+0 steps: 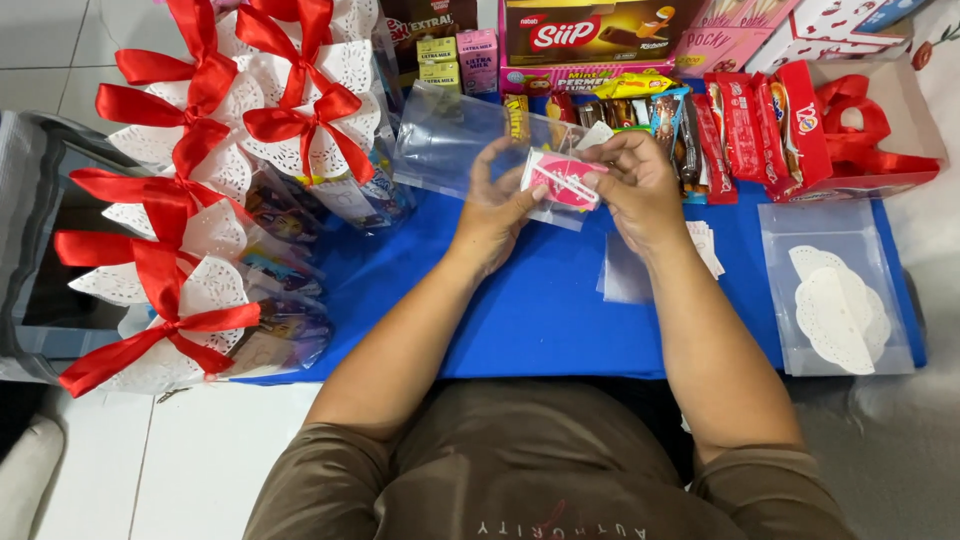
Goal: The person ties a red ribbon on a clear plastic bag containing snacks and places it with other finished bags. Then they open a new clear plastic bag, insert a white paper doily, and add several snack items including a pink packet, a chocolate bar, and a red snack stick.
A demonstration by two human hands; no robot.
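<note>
Both hands — left hand [497, 205], right hand [632, 180] — grip clamped on a small pink packet [562, 181] inside a clear bag [455, 135] above the blue bench [540, 300]

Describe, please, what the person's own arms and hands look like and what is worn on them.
Both arms are bare from short olive-brown sleeves down. The left hand and right hand wear no gloves; no watch or bracelet shows.

I see low table [560, 330] under blue cloth, mid-frame. White tiled floor [200, 460] beyond its near-left corner, more tile off far-left corner. Grey fabric [30, 190] along left edge. Light even, soft shadows.
</note>
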